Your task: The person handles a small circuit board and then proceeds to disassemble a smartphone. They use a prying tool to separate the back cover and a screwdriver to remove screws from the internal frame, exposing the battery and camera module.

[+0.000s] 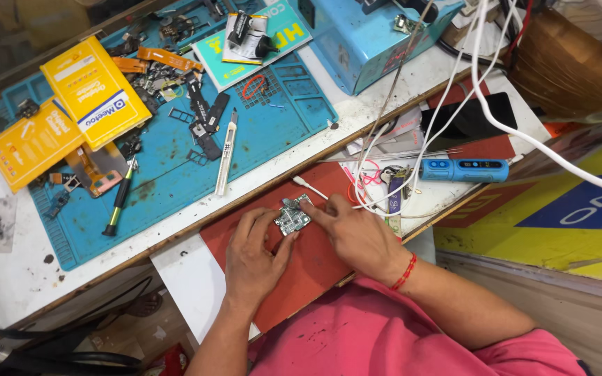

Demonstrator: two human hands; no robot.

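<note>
A: What are the hands doing at the bench?

B: The left hand (pixel 253 252) is pinching a small green circuit board (pixel 292 216) between thumb and fingers, holding its lower-left edge. The right hand (pixel 354 235), a red thread around its wrist, is gripping the board's right side, forefinger pressing on top.

A: Where is the board lying?

B: It is resting on a red mat (pixel 308 271) at the front edge of the worktable, just beside a white cotton swab (pixel 309 187).

A: And farther out?

B: A blue pen-shaped tool (pixel 464 170) is lying to the right among white cables (pixel 447 111). Beyond the red mat, a blue work mat (pixel 168 160) is carrying a silver utility knife (pixel 226 153), a green-handled screwdriver (pixel 120 202) and yellow boxes (pixel 95 90).
</note>
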